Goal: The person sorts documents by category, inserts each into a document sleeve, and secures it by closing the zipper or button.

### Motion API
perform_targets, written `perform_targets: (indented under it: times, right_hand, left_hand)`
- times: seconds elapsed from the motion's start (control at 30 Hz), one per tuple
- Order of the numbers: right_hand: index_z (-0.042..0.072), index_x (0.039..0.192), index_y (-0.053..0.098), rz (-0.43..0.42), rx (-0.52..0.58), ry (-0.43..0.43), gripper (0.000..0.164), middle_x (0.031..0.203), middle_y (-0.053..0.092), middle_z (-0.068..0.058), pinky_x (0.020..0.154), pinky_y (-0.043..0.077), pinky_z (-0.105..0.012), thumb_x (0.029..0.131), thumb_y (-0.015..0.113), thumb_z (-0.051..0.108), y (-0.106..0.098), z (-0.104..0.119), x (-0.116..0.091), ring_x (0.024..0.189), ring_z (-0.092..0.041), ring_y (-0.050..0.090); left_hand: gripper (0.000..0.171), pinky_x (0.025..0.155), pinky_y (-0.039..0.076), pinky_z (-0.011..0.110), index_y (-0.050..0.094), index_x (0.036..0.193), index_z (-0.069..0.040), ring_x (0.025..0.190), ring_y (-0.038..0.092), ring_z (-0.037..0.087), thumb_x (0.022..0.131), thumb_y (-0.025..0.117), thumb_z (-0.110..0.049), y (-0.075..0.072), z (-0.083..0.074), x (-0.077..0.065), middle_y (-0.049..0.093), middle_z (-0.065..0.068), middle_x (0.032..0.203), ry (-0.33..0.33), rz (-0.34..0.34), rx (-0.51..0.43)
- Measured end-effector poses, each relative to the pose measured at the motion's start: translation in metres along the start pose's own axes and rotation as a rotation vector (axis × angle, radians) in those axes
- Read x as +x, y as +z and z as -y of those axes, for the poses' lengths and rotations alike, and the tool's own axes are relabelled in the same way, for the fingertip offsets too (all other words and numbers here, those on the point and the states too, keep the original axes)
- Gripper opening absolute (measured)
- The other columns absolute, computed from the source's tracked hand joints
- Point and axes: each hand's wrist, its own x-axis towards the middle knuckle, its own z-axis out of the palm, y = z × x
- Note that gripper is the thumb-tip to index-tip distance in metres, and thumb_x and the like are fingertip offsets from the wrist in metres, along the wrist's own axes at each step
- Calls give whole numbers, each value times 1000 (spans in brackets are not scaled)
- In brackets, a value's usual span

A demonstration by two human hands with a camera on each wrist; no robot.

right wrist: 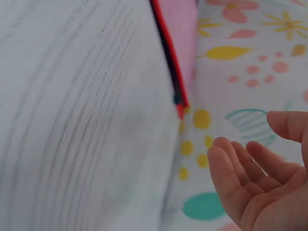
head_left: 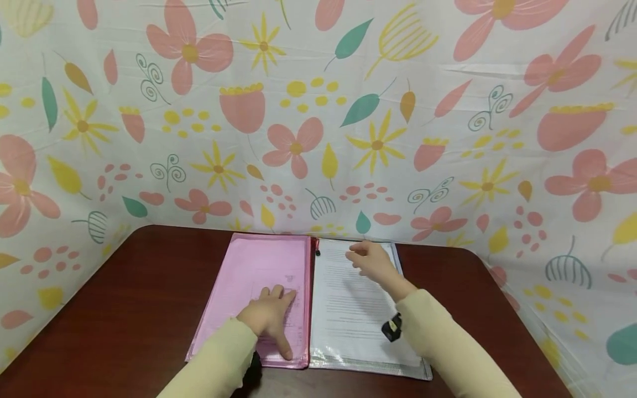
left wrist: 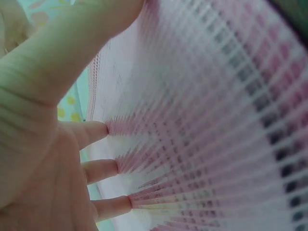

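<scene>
A pink mesh zip pouch (head_left: 271,254) with printed sheets inside lies flat on the table. On its lower half rests my left hand (head_left: 271,314), fingers and thumb spread; the left wrist view shows the fingertips (left wrist: 120,203) touching the ribbed mesh. Right beside it lies a clear zip pouch (head_left: 340,309) holding white printed pages. My right hand (head_left: 370,262) hovers over the upper part of this clear pouch, fingers loosely bent and holding nothing. In the right wrist view, a dark zip pull (right wrist: 177,98) shows at the top corner between the pouches.
The dark reddish-brown table (head_left: 124,309) extends to both sides of the pouches. A floral-patterned curtain (head_left: 308,110) hangs right behind the table and along its sides. Black wrist bands (head_left: 392,327) sit at the sleeves.
</scene>
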Motion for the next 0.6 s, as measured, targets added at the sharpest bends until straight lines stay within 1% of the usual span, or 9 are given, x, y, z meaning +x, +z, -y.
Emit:
perform_targets:
  times: [0.13,0.27,0.37,0.47,0.6]
  right_hand:
    - [0,124,57,14,-30,-41,43,116,62,-18,74,56,-34,93,58,30,-24,-9,-27,94,-24,64]
    - [2,124,58,-5,-107,-54,44,117,62,-17,77,55,-36,93,58,34,-38,-26,-48,98,-25,62]
    - [2,125,57,-29,-148,-30,46,117,62,-16,79,53,-39,93,58,35,-45,-41,-58,100,-25,61]
    - [1,126,57,-33,-150,-2,49,119,61,-17,81,52,-41,92,58,37,-49,-54,-66,102,-26,61]
    - [0,126,56,-43,-159,5,51,121,61,-19,81,52,-41,92,58,38,-52,-67,-73,105,-28,60]
  left_hand:
    - [134,92,41,62,34,147,-12,122,36,37,31,93,-46,-2,6,0,33,17,144,2,-4,-18]
    - [133,93,39,64,34,146,-11,119,37,36,32,94,-44,-2,8,-1,34,17,143,2,-4,-33]
    - [133,95,38,64,34,146,-12,119,37,36,32,94,-45,-2,7,0,33,17,144,1,-4,-30]
    - [133,97,37,64,34,146,-12,120,37,35,32,94,-45,-3,6,1,32,18,144,-3,-1,-28]
    - [133,97,37,63,34,147,-14,121,36,35,32,94,-44,-3,6,2,32,17,145,-8,10,-42]
